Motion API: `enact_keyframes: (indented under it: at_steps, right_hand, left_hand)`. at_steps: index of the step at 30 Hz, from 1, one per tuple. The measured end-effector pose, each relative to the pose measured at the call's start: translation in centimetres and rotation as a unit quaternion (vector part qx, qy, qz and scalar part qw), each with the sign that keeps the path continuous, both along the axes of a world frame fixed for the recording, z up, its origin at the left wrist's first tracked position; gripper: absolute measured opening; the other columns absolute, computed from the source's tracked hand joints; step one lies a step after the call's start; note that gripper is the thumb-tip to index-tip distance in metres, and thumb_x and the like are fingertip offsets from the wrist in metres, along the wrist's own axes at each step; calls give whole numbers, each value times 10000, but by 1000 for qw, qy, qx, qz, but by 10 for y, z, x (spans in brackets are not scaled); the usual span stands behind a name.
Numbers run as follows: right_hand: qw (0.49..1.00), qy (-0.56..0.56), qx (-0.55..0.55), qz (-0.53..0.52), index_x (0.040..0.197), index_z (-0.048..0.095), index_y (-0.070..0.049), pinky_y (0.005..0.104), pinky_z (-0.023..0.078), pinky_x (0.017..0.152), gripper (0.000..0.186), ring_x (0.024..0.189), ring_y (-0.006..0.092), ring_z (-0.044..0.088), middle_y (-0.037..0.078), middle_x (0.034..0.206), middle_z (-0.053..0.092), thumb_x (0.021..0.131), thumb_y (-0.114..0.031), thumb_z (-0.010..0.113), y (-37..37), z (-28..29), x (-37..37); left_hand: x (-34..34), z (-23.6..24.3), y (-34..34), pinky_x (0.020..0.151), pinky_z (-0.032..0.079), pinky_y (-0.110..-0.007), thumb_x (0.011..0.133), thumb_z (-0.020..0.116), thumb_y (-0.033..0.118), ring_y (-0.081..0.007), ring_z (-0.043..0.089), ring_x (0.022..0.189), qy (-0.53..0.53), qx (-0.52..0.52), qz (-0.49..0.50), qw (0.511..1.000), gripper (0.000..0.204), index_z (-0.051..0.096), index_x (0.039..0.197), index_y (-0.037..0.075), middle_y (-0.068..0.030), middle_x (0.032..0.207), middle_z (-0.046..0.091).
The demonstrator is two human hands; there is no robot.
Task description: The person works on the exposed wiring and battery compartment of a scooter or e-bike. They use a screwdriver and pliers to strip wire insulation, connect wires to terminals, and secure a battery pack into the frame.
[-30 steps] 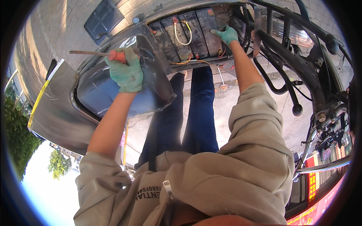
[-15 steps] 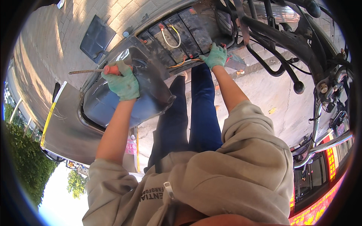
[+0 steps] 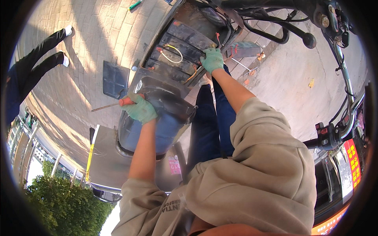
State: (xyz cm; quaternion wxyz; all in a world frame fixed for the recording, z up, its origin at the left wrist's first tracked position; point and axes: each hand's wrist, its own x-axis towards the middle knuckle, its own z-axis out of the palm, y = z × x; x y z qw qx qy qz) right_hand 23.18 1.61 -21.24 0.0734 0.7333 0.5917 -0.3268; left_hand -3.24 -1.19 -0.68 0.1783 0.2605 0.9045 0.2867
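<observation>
My left hand [image 3: 141, 109], in a green-coated glove, is closed around the orange-red handle of a screwdriver [image 3: 105, 107]. Its metal shaft points out to the left. The hand is over a dark, glossy vehicle seat [image 3: 147, 135]. My right hand [image 3: 212, 61], gloved the same way, reaches to the near right end of a row of black batteries [image 3: 179, 42] in an open compartment. Its fingers are drawn together at the battery edge, and what they grip is hidden. A white cable [image 3: 170, 59] with a red end and a yellow cable [image 3: 175, 48] loop over the batteries.
A dark cover panel [image 3: 115, 78] lies on the paving beyond the seat. A grey box [image 3: 245, 50] stands right of the compartment. Black frame tubes [image 3: 271, 35] and a handlebar grip [image 3: 311, 144] flank the right side. A passer-by's legs [image 3: 41, 59] are at far left; a green-handled tool [image 3: 135, 5] lies farther off.
The whole view has shifted, and a passer-by's legs now show at left. My left hand still holds the screwdriver over the seat; my right hand stays at the battery end.
</observation>
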Motion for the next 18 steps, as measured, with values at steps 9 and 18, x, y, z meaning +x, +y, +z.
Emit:
enact_keyframes:
  at_steps: [9,18]
  right_hand:
    - [891,294,-62,-340,1223,679,-32,328,561,686,444,792,173,701,76,947,729,873,-281,791,22,-46,74]
    - [975,221,-32,-9,1195,749,-155,393,487,998,304,1152,333,641,145,1155,723,941,-302,670,2,-28,50]
  left_hand:
    - [-5,-12,-3,746,493,-356,1000,628,351,-210,594,734,35,50,-22,998,403,457,1072,-6,-107,817,619]
    - [-6,-3,-2,749,507,-311,991,606,302,-175,614,746,-63,129,-20,989,375,450,1117,-15,-101,801,656]
